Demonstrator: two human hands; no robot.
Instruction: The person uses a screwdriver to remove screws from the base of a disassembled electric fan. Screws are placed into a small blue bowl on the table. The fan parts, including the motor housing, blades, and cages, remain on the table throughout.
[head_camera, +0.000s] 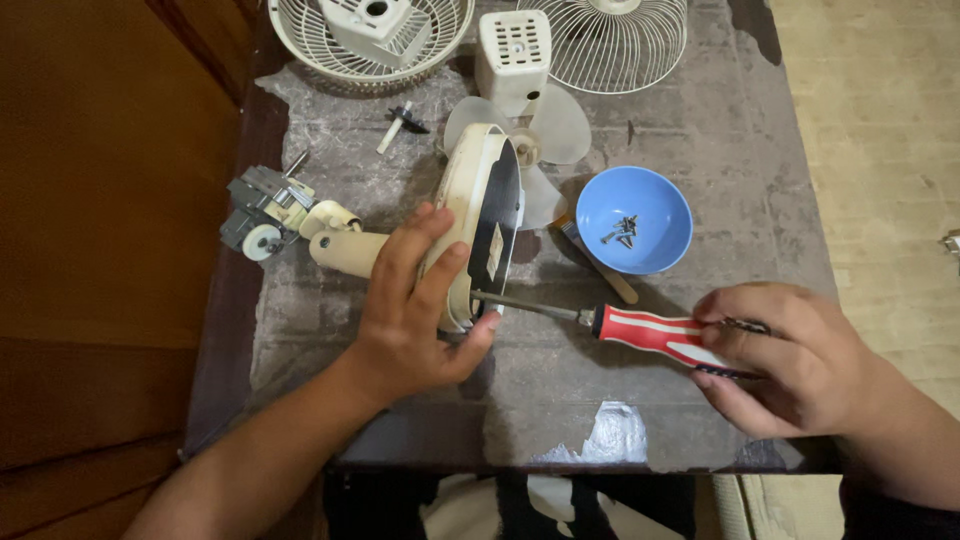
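Note:
My left hand grips a cream-coloured fan base, tipped on its edge with its dark underside facing right. A cream neck runs from the base leftward to a grey motor block. My right hand holds a screwdriver with a red and white striped handle. Its metal shaft points left, and the tip meets the lower part of the base's underside, close to my left thumb.
A blue bowl with several screws sits right of the base. Translucent fan blades, a white motor cover, two wire fan guards and a small knob part lie further back. A brush handle lies beside the bowl.

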